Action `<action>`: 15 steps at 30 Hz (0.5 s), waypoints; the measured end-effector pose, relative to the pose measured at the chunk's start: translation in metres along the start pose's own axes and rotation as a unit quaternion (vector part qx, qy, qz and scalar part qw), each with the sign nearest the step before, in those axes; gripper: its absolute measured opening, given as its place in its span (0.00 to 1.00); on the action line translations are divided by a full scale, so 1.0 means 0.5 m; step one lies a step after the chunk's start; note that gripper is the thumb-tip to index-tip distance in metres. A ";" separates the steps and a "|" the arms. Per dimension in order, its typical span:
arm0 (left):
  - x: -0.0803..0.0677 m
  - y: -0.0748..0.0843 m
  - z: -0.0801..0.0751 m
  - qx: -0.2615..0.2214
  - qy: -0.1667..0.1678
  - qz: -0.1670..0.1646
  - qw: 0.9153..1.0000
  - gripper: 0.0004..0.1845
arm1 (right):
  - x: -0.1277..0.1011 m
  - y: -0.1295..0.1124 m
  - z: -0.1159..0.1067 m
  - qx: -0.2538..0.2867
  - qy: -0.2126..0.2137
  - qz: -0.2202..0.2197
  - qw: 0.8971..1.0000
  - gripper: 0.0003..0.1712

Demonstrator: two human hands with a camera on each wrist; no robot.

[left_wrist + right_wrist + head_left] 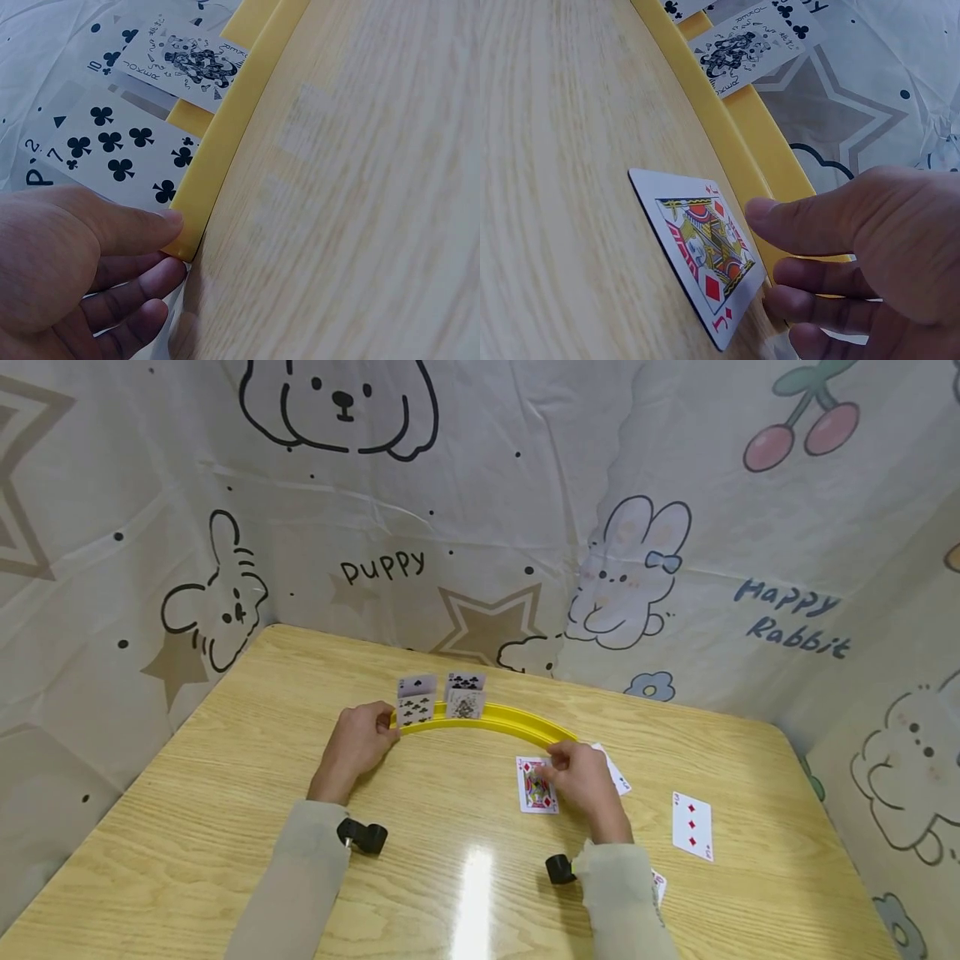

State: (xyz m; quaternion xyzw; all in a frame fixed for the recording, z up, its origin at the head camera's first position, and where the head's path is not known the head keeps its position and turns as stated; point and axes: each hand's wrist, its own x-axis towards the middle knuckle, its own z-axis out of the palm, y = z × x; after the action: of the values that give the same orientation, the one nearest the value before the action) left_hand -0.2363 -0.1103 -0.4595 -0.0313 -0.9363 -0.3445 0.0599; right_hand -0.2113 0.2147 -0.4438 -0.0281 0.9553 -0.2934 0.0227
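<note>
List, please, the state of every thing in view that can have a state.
Yellow card holder: flat on the table, four cards standing in it.
Jack of diamonds: face up, flat.
Three of diamonds: face up, untouched.
Left hand: holding the holder's end.
Right hand: fingers at the jack's edge.

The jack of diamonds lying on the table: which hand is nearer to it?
Right. The right hand is at the jack of diamonds, fingers on its right edge; the left hand holds the yellow rack at its far left end.
</note>
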 end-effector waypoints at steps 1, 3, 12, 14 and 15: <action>0.000 0.000 0.000 0.000 -0.001 -0.001 1.000 0.18 | 0.000 0.000 0.001 0.000 -0.001 0.003 1.000 0.23; -0.001 0.001 0.001 -0.001 -0.002 -0.002 1.000 0.19 | 0.001 0.000 0.002 0.002 -0.003 0.009 1.000 0.23; 0.001 0.001 -0.003 0.003 0.003 0.005 1.000 0.18 | 0.000 -0.005 0.004 -0.015 -0.003 0.028 0.999 0.20; 0.001 0.001 -0.002 0.002 0.000 0.000 1.000 0.18 | 0.000 -0.004 0.006 -0.020 -0.004 0.032 0.999 0.19; 0.000 0.001 -0.002 0.001 -0.002 -0.004 1.000 0.18 | 0.000 -0.004 0.007 -0.024 -0.004 0.031 0.999 0.18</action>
State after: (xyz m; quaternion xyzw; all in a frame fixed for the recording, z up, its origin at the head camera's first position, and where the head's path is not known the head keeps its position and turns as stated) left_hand -0.2363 -0.1104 -0.4585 -0.0278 -0.9368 -0.3441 0.0568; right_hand -0.2108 0.2111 -0.4456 0.0001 0.9623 -0.2699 0.0346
